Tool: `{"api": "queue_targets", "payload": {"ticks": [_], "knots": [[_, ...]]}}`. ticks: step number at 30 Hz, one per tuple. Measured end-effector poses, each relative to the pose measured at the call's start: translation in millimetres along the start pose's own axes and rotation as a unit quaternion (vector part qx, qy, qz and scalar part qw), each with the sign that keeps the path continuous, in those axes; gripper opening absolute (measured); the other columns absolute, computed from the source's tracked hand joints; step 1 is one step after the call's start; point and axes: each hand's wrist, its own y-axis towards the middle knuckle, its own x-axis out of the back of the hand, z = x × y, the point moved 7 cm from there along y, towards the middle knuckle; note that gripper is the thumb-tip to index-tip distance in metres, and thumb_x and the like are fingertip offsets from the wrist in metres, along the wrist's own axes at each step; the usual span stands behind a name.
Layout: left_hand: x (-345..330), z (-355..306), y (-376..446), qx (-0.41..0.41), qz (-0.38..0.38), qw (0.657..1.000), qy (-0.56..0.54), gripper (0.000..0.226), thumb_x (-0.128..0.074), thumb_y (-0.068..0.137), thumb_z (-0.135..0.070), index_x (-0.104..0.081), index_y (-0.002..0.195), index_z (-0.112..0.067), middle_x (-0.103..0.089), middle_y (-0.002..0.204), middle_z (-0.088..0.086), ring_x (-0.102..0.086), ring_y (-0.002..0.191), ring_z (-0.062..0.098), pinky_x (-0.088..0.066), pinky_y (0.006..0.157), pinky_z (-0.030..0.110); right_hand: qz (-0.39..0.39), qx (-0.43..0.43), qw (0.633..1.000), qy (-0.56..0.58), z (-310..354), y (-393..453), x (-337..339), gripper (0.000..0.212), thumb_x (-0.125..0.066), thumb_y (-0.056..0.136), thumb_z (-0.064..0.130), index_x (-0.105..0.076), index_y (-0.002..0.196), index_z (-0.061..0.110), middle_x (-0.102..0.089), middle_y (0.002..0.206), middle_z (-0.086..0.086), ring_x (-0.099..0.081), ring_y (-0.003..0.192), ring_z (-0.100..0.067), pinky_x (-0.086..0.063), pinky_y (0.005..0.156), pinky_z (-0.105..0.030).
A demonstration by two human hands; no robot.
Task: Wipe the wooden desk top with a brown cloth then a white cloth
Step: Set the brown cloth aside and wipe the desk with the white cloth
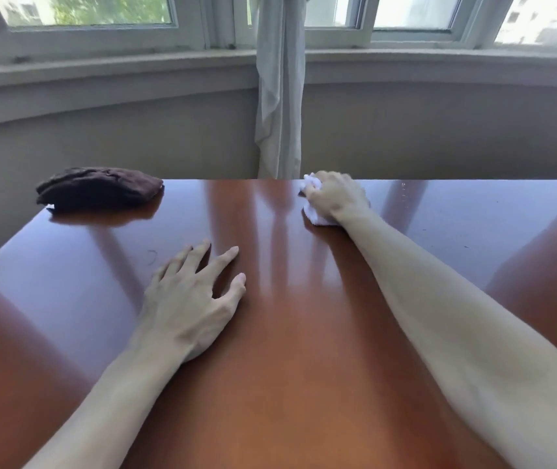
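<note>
1. Desk top of glossy reddish-brown wood [287, 333] fills the lower part of the view, its far edge running along under a grey window sill [101, 67]; light from the windows shows as pale streaks on the polish.
2. A crumpled white cloth [314, 216] sits near the far edge, bunched under the right hand [336, 194], whose fingers curl over it and press it onto the wood. The arm is stretched well out, likely so the wipe reaches the back strip of the desk.
3. The left hand [191, 301] lies flat with fingers spread on bare wood, holding nothing; it probably props the person during the long reach.
4. A folded dark brown cloth [97, 189] rests at the far left corner, well apart from both hands, which suggests its pass is finished and the white-cloth stage is in hand.
5. A pale grey curtain [279, 96] hangs behind the desk, clear of the cloths.
</note>
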Motion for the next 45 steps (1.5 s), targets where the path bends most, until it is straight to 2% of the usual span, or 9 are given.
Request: {"api": "queue_targets", "payload": {"ticks": [4,10,15,17,23,29,35,41,45], "knots": [[-2.5,-0.6,3.3,-0.008,0.006,1.0,0.001,0.058,-0.029,0.097,-0.065,-0.029,0.153,-0.05,-0.024,0.165,-0.003,-0.018,0.153,0.02,-0.015,0.123,0.043,0.049,0.063,0.996,0.04,17.1,-109.9,0.1,0.054,-0.032,0.08,0.048,-0.059,0.127,0.051,-0.057,0.141,0.02,-0.055,0.128,-0.025,-0.046,0.107,-0.046],[17.7,-33.4,-11.8,-0.034,-0.007,0.998,0.06,0.052,-0.036,0.104,-0.044,-0.041,0.153,-0.028,-0.03,0.162,0.009,-0.029,0.147,0.031,-0.024,0.119,0.046,0.042,0.133,0.987,0.086,40.5,-304.0,19.0,0.051,-0.039,0.088,0.03,-0.055,0.131,0.053,-0.052,0.14,0.031,-0.056,0.126,-0.007,-0.051,0.1,-0.041],[34.5,-68.5,-94.1,-0.102,0.057,0.991,-0.068,0.046,-0.04,0.093,-0.043,-0.064,0.126,-0.023,-0.056,0.132,0.001,-0.057,0.12,0.025,-0.047,0.103,0.046,0.0,0.187,0.976,0.113,48.3,-426.9,42.1,0.053,-0.036,0.088,0.028,-0.061,0.13,0.05,-0.054,0.14,0.032,-0.05,0.13,0.006,-0.048,0.102,-0.025],[34.4,-66.8,-140.5,-0.139,0.05,0.984,-0.096,0.05,-0.04,0.089,-0.045,-0.065,0.126,-0.023,-0.057,0.129,-0.003,-0.059,0.117,0.022,-0.048,0.102,0.043,-0.01,0.164,0.98,0.112,35.3,-417.6,52.2,0.049,-0.046,0.091,0.023,-0.063,0.129,0.05,-0.056,0.138,0.032,-0.051,0.129,0.006,-0.044,0.104,-0.02],[29.0,-28.9,-238.3,-0.119,-0.023,0.989,-0.086,0.051,-0.046,0.099,-0.049,-0.051,0.144,-0.027,-0.04,0.152,-0.013,-0.041,0.14,0.01,-0.043,0.108,0.036,-0.073,-0.046,0.995,0.046,20.9,-338.7,54.4,0.038,-0.05,0.095,0.035,-0.065,0.13,0.033,-0.062,0.136,0.005,-0.055,0.128,-0.028,-0.045,0.101,-0.041],[29.5,-23.6,-256.8,-0.095,-0.058,0.989,-0.102,0.053,-0.04,0.098,-0.052,-0.048,0.147,-0.034,-0.036,0.156,-0.016,-0.028,0.147,0.006,-0.042,0.108,0.036,-0.006,0.132,0.988,0.084,67.4,-449.5,48.2,0.04,-0.051,0.09,0.039,-0.06,0.127,0.051,-0.053,0.14,0.032,-0.045,0.13,0.007,-0.043,0.095,-0.027],[26.7,-26.1,-252.5,-0.09,-0.077,0.99,-0.08,0.052,-0.041,0.097,-0.053,-0.051,0.145,-0.034,-0.04,0.155,-0.011,-0.03,0.147,0.008,-0.042,0.111,0.039,-0.098,-0.07,0.992,0.028,-22.6,-382.1,77.3,0.037,-0.047,0.098,0.043,-0.062,0.131,0.04,-0.06,0.14,0.015,-0.045,0.138,-0.018,-0.042,0.106,-0.039],[26.5,-23.7,-260.2,-0.112,-0.074,0.986,-0.103,0.049,-0.043,0.099,-0.046,-0.049,0.146,-0.035,-0.039,0.158,-0.011,-0.03,0.148,0.009,-0.036,0.115,0.038,-0.064,0.121,0.989,0.05,74.6,-469.2,49.9,0.04,-0.05,0.09,0.044,-0.062,0.129,0.048,-0.057,0.138,0.028,-0.055,0.126,0.001,-0.05,0.092,-0.03],[25.9,-27.0,-259.6,-0.124,-0.088,0.983,-0.106,0.046,-0.046,0.097,-0.046,-0.056,0.141,-0.034,-0.045,0.153,-0.012,-0.035,0.145,0.008,-0.04,0.113,0.039,-0.14,0.04,0.989,0.038,0.2,-469.0,92.4,0.033,-0.051,0.087,0.05,-0.068,0.114,0.052,-0.065,0.125,0.032,-0.066,0.114,-0.004,-0.056,0.091,-0.033]]}}
